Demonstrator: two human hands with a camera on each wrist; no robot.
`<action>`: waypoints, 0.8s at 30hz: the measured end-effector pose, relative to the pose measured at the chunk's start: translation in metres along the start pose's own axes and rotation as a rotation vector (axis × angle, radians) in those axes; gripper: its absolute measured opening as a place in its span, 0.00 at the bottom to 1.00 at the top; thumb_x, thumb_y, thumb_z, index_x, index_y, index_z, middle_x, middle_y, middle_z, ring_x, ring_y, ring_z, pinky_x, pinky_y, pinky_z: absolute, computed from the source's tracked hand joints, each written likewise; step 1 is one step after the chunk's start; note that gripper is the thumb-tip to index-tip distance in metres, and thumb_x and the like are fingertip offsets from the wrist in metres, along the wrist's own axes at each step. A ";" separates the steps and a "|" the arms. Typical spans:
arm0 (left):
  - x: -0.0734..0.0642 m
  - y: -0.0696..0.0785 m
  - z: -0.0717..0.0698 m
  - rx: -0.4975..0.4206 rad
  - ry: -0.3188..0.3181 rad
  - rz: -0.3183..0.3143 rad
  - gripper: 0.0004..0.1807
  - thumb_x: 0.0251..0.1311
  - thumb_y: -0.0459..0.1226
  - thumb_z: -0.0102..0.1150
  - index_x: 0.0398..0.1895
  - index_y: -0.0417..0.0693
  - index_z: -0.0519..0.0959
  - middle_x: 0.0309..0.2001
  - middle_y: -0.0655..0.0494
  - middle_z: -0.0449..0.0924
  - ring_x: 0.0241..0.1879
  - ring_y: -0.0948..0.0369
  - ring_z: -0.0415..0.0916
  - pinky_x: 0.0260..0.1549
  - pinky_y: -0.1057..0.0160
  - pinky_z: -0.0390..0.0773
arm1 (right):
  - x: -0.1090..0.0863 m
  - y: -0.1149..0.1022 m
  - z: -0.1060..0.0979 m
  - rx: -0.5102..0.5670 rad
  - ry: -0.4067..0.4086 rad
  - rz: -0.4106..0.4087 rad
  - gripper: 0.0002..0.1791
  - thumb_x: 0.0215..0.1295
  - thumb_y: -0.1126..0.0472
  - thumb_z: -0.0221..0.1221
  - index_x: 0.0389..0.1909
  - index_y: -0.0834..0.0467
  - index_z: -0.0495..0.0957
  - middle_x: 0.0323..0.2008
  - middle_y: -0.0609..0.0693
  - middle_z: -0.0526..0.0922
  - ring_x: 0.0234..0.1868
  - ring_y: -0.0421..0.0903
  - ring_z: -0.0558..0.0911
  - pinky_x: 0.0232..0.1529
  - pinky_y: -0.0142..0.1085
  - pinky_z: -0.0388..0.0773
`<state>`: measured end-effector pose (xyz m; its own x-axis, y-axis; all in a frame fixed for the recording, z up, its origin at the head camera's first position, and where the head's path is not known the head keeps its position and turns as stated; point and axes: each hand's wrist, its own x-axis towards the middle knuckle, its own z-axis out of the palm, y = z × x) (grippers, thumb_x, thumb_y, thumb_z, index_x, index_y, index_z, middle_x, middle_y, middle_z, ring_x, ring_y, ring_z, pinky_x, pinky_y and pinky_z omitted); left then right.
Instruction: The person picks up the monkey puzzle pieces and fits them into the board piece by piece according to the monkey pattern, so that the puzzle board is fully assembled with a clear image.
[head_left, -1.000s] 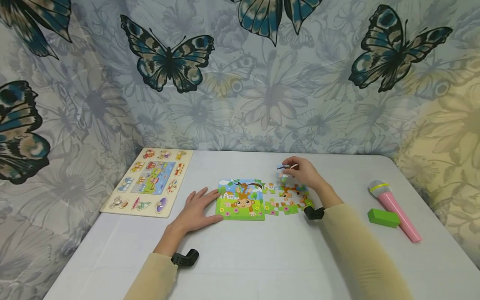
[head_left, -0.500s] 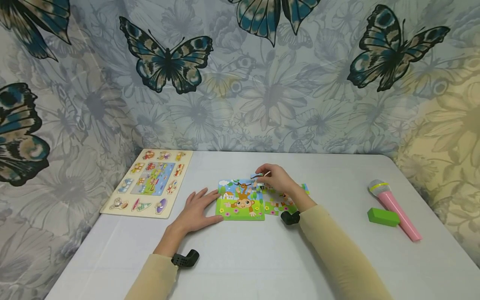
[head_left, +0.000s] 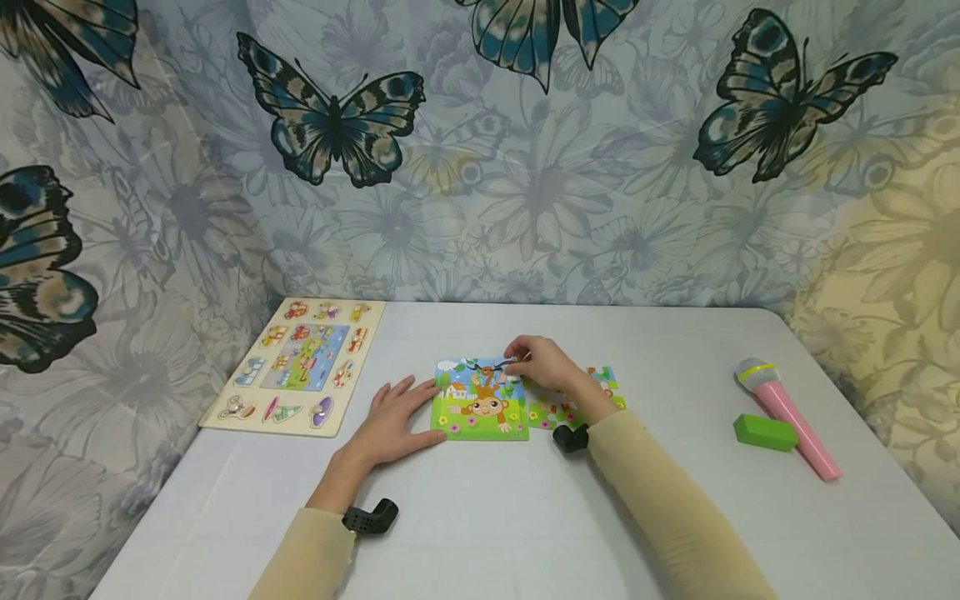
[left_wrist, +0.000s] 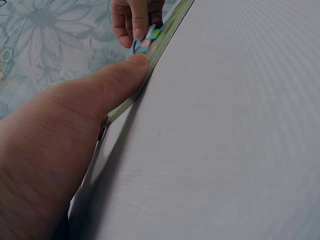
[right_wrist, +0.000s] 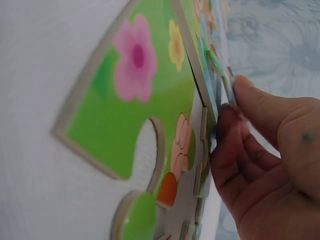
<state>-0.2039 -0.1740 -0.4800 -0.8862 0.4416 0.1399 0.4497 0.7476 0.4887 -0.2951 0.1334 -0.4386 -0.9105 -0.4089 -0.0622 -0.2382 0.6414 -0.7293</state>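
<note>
A small monkey jigsaw puzzle board [head_left: 480,425] lies mid-table, its picture showing a monkey with flowers below. My left hand [head_left: 392,422] rests at its left side, fingers spread, and the thumb [left_wrist: 117,82] lies on its edge in the left wrist view. With thumb and fingertips my right hand [head_left: 546,365] pinches a jigsaw piece [right_wrist: 223,75] over the board's upper right corner. Loose jigsaw pieces [head_left: 604,379] form a rough patch against the right side, partly hidden under my right hand. A green piece with a pink flower [right_wrist: 95,125] shows close up in the right wrist view.
At the back left lies a cream picture board [head_left: 322,421] with vehicles and toys. To the right a pink toy microphone [head_left: 801,429] lies beside a green block [head_left: 766,432]. A butterfly-patterned cloth [head_left: 540,208] hangs behind the white table [head_left: 480,533].
My right hand has moved left with the jigsaw piece, from above the loose pieces to the board's upper right corner, and lowered slightly. My left hand has stayed in place.
</note>
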 end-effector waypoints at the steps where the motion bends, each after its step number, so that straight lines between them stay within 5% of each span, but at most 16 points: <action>1: 0.000 0.000 0.000 -0.001 -0.001 -0.001 0.44 0.58 0.61 0.65 0.74 0.50 0.69 0.74 0.55 0.64 0.77 0.47 0.48 0.71 0.38 0.39 | 0.000 -0.001 0.000 -0.016 -0.006 0.003 0.10 0.68 0.61 0.66 0.47 0.59 0.80 0.39 0.51 0.79 0.40 0.48 0.78 0.42 0.42 0.76; 15: 0.000 0.002 -0.001 0.008 -0.010 -0.004 0.44 0.58 0.61 0.65 0.74 0.50 0.69 0.74 0.55 0.64 0.77 0.47 0.48 0.71 0.37 0.39 | 0.001 -0.013 0.000 -0.149 -0.071 -0.013 0.15 0.67 0.60 0.66 0.51 0.61 0.78 0.39 0.52 0.79 0.38 0.48 0.77 0.41 0.42 0.76; 24: 0.000 0.001 -0.001 0.001 -0.007 -0.002 0.44 0.58 0.61 0.65 0.74 0.51 0.70 0.74 0.55 0.64 0.77 0.47 0.48 0.71 0.37 0.39 | 0.003 -0.013 0.000 -0.221 -0.076 -0.029 0.18 0.66 0.59 0.68 0.51 0.63 0.79 0.45 0.54 0.79 0.47 0.51 0.77 0.51 0.45 0.76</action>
<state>-0.2037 -0.1736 -0.4780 -0.8862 0.4437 0.1334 0.4484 0.7486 0.4885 -0.2944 0.1239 -0.4291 -0.8759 -0.4718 -0.1009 -0.3397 0.7517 -0.5653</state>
